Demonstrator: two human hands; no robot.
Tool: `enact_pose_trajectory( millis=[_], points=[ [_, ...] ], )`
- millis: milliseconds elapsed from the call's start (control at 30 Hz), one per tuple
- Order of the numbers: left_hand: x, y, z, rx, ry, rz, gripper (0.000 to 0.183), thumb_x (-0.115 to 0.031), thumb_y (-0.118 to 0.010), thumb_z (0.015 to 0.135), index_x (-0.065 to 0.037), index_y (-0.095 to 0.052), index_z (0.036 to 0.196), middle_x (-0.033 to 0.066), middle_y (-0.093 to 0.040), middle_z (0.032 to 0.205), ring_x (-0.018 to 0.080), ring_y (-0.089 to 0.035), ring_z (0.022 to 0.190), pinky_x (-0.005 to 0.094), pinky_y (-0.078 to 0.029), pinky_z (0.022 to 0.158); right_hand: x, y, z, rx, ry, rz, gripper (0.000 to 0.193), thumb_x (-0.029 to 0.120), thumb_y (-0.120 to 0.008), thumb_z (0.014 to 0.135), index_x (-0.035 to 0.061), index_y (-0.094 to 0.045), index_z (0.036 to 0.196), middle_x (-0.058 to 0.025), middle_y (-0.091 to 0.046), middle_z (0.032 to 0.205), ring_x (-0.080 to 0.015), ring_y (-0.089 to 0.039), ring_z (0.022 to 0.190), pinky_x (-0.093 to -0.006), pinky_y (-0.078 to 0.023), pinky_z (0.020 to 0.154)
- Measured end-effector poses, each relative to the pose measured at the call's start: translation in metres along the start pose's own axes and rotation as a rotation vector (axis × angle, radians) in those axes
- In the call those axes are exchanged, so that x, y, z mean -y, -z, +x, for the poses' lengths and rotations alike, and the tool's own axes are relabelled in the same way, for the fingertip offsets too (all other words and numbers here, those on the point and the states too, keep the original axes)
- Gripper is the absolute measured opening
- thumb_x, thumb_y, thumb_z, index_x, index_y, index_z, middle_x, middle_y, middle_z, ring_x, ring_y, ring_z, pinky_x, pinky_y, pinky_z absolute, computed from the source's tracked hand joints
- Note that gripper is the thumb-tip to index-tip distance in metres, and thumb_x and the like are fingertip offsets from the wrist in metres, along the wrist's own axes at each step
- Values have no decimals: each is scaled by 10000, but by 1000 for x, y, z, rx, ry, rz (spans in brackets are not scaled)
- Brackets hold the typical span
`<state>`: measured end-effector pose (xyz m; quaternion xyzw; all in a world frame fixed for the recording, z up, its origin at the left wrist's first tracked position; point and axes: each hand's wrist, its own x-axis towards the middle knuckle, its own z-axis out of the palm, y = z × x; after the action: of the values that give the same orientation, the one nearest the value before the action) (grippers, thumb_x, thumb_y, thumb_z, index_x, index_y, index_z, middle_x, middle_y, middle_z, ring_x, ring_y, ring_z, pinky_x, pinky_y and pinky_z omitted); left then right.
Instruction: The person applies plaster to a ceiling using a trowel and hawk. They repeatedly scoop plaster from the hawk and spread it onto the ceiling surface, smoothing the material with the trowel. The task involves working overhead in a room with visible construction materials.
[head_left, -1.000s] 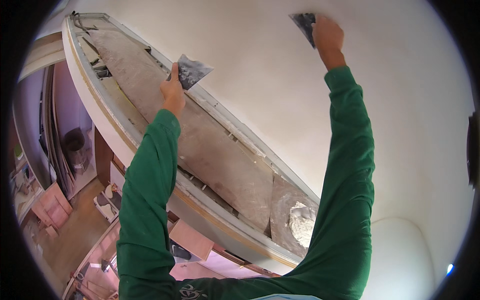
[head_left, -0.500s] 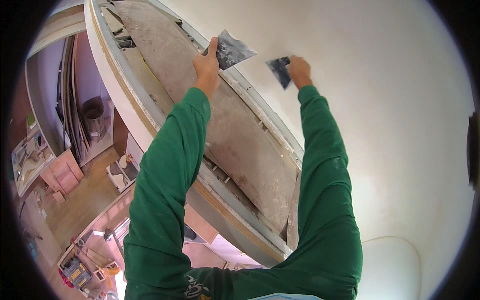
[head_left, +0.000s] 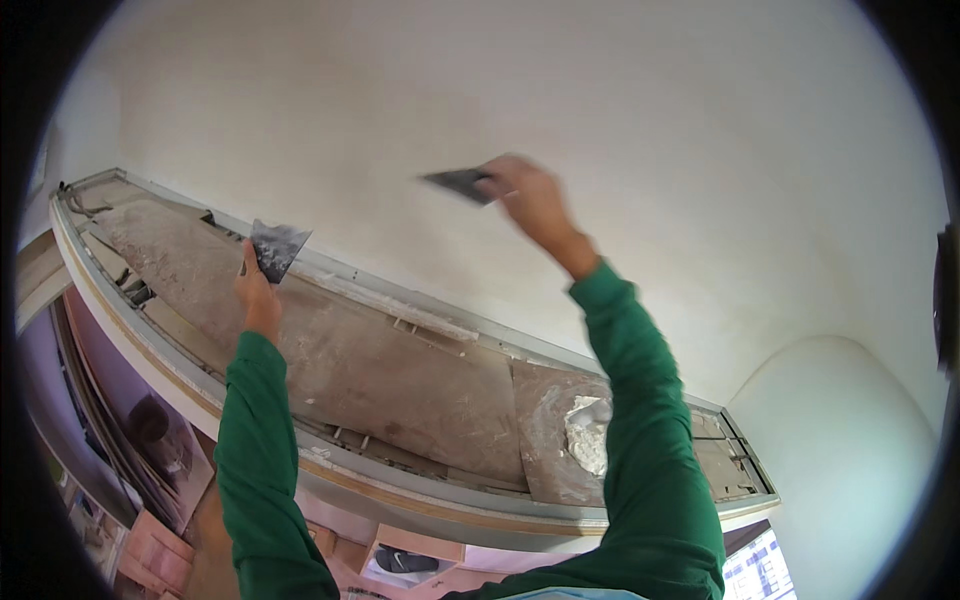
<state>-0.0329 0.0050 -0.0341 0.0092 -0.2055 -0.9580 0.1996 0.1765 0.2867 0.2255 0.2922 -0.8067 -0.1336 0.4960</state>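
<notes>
In my left hand (head_left: 259, 295) is a wide putty knife (head_left: 278, 250), its dark blade tilted up and smeared with whitish filler. That hand is closed around the handle, above the brown board (head_left: 400, 350) of the ledge. My right hand (head_left: 530, 200), slightly blurred, grips a second putty knife (head_left: 458, 183) with its dark blade pointing left. It is in front of the pale wall (head_left: 350, 120); whether the blade touches the wall I cannot tell. Partly behind my right forearm, a heap of white filler (head_left: 588, 437) lies on the ledge.
The long curved ledge (head_left: 400, 508) crosses in front of me, with a raised rim and gaps beside the boards. Below it at left are long dark strips (head_left: 90, 400) and a wooden panel (head_left: 155, 552). A box with a dark shoe (head_left: 405, 562) sits lower down.
The view has swung round, bringing the white filler on the ledge into sight. My right hand has turned its knife so the blade points left. Both knives are still held.
</notes>
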Motion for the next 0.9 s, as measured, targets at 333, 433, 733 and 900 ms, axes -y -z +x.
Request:
enact_pose_trajectory(
  millis=[333, 433, 733, 900],
  points=[
    [-4, 2, -12, -87, 31, 74, 588, -458, -668, 835, 63, -588, 1095, 85, -614, 1085, 190, -601, 919, 298, -501, 766, 40, 295, -3, -730, 77, -577, 134, 92, -743, 767, 13, -668, 845, -84, -661, 785, -181, -610, 625, -274, -499, 614],
    [-2, 7, -6, -62, 0, 32, 599, -469, -667, 832, 67, -589, 1090, 80, -613, 1081, 190, -599, 924, 301, -500, 772, 23, 273, 16, -689, 164, -676, 100, 119, -726, 771, 54, -682, 832, -80, -683, 845, -236, -656, 704, -310, -526, 640],
    [-9, 9, -20, -2, -16, 214, 587, -497, -633, 851, 62, -618, 1030, 55, -618, 963, 134, -554, 834, 284, -453, 673, 27, 240, 46, -723, 226, -618, 88, 106, -667, 770, 101, -683, 856, -65, -675, 862, -243, -647, 747, -337, -528, 608],
    [12, 18, -16, 239, -282, 327, 650, -557, -565, 869, 49, -612, 1100, 51, -612, 999, 151, -540, 809, 291, -435, 730, -4, 151, 84, -220, 207, -736, 193, 27, -565, 775, 106, -657, 925, -64, -657, 878, -254, -640, 749, -372, -528, 639]
  ],
)
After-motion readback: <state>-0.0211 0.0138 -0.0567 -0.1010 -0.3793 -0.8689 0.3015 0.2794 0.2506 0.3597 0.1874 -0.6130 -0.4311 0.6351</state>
